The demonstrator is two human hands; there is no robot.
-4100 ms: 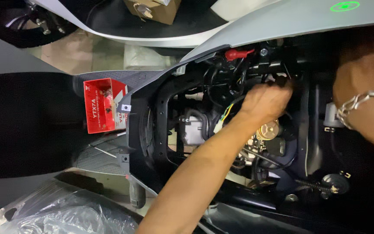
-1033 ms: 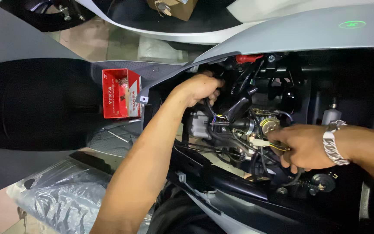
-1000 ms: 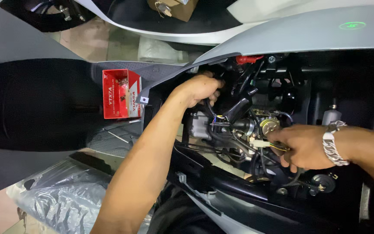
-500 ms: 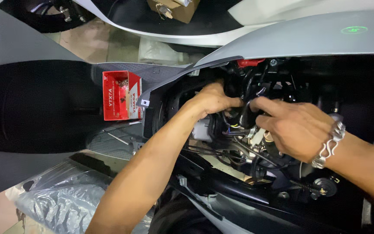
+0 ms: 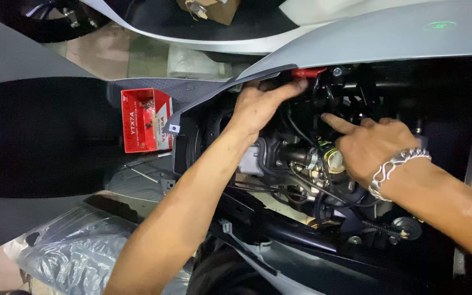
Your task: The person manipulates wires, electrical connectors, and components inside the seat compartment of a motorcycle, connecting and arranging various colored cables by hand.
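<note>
Open scooter bay [image 5: 356, 180] seen from above, seat/cover off, grey panel [image 5: 389, 38] along top edge. Left hand [image 5: 258, 106] reaching in at upper left of bay, fingers stretched nearly flat, tips at red connector [image 5: 308, 72] just under panel edge; touching or just short of it, can't tell; not clearly gripping anything. Right hand [image 5: 370, 150] in from right, silver chain bracelet [image 5: 397, 164] on wrist, index finger out and pointing into black wiring [image 5: 329, 104], other fingers curled loosely; nothing visibly held. Brass-coloured round fitting [image 5: 333, 162] just beside right hand, w/ carb body [image 5: 271, 158] and braided cable [image 5: 307, 186] below both hands. Red box [image 5: 146, 120] on footboard left of bay, lid open, small dark hardware bits inside, too small to ID. Clear plastic bag [image 5: 77, 254] bottom left, contents unclear. Cardboard box [image 5: 208, 10] at top edge holding metal part. Second scooter's white bodywork [image 5: 301, 13] behind.
</note>
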